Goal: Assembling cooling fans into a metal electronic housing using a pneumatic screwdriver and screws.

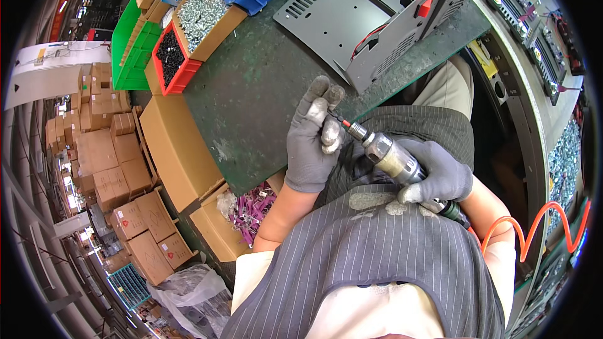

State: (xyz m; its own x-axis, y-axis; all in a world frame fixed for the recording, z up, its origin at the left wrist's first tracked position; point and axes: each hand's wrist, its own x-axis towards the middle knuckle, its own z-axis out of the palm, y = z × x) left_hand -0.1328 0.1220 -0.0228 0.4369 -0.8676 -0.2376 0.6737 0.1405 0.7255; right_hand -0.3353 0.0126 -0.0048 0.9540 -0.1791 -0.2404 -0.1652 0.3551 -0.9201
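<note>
So, in the head view the right hand (438, 171) is wrapped around a power screwdriver (391, 154), which lies between the two hands. Its long axis slants forward and left from the right palm, with the tip right at the left hand's (312, 141) fingers. Those are curled in around it; honestly can't tell if they're pinching anything. The gray metal case (323, 22) sits on the table (242, 107), ahead of both hands, with the left fingertips nearer to it.
</note>
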